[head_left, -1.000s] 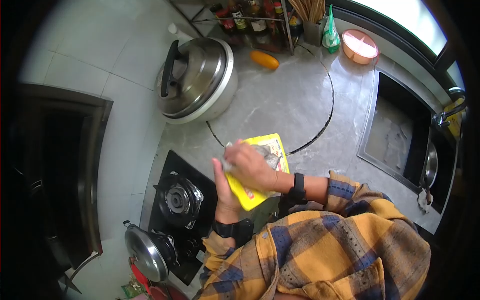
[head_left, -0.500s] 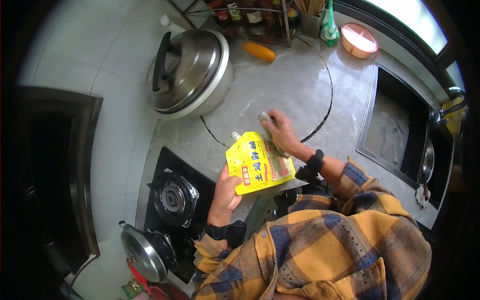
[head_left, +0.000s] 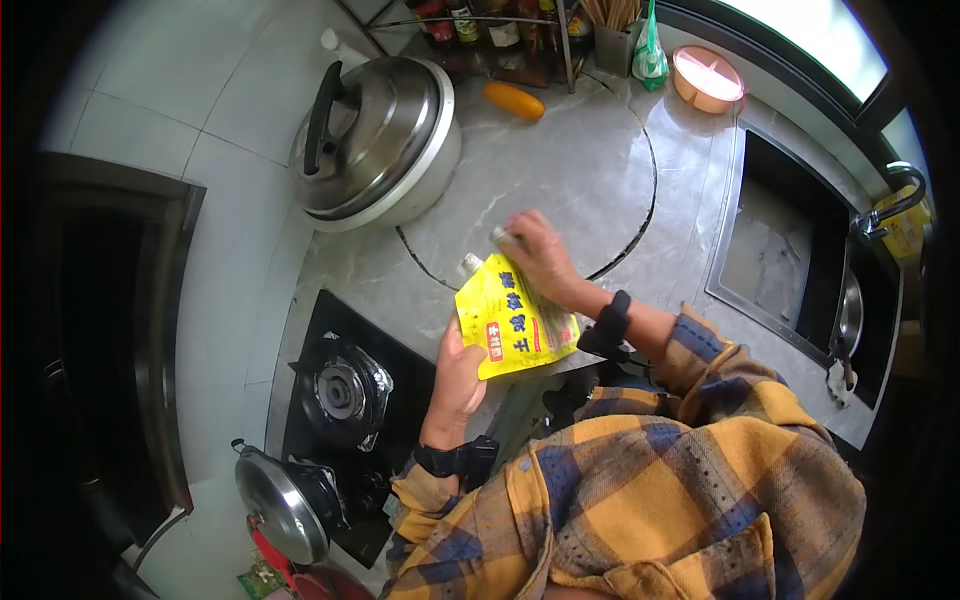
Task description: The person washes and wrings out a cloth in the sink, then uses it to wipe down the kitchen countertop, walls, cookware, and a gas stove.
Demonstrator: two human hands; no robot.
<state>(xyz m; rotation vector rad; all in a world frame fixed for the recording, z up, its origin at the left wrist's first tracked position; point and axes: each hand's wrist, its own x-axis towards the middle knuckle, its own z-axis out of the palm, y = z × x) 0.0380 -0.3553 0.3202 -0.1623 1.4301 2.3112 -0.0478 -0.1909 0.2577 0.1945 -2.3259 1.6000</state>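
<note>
At the centre of the frame, the left hand (head_left: 458, 388) grips the flat yellow spouted pouch (head_left: 505, 330) by its edge, seemingly bracing it, while the right hand's (head_left: 545, 258) fingers clasp a small greyish item (head_left: 502, 238), perhaps cloth.

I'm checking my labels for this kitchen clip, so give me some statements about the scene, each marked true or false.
1. The left hand grips the yellow pouch. True.
2. The right hand is inside the sink. False: the right hand is at the pouch's upper part, with a greyish item in its fingers.
3. The lid is on the large pot. True.
4. The pinkish bowl sits on the stove. False: the pinkish bowl is on the counter, near the window.
5. The orange oblong thing lies on the counter. True.
</note>
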